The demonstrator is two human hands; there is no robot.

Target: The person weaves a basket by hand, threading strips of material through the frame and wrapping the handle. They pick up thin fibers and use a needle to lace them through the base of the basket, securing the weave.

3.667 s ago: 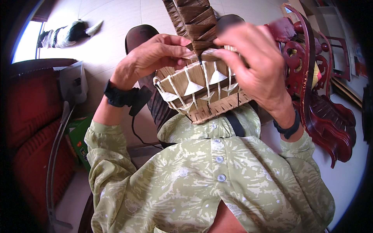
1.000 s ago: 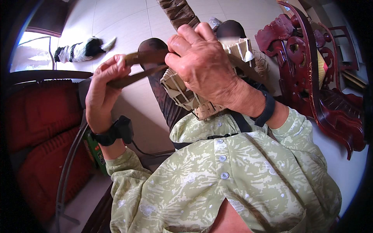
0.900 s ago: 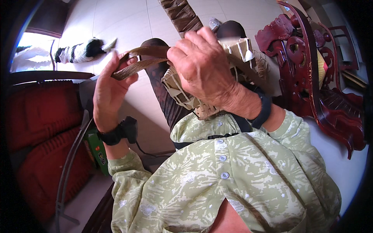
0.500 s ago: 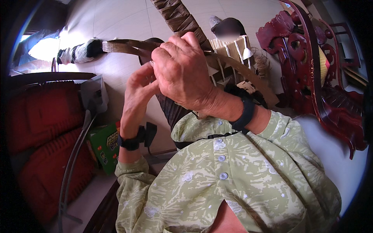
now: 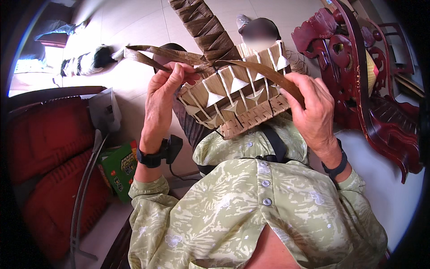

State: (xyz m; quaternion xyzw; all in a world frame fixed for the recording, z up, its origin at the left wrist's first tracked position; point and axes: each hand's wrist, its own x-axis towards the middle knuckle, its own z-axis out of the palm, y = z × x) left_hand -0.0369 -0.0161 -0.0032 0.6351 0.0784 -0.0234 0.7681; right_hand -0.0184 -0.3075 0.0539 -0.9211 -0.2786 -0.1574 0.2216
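1. Head view: the basket [image 5: 251, 120] sits at the lap between both hands; its wrapped handle [image 5: 209, 38] slants away.
2. The left hand [image 5: 166, 87] pinches brown strip near the handle's foot; the right hand [image 5: 313, 105] grips a strip [image 5: 260, 69] stretched rightward.
3. My judgement: pull evenly, strip flat and untwisted, left pinch firm.
4. The green box [image 5: 117, 168] bears printing, too small to read.
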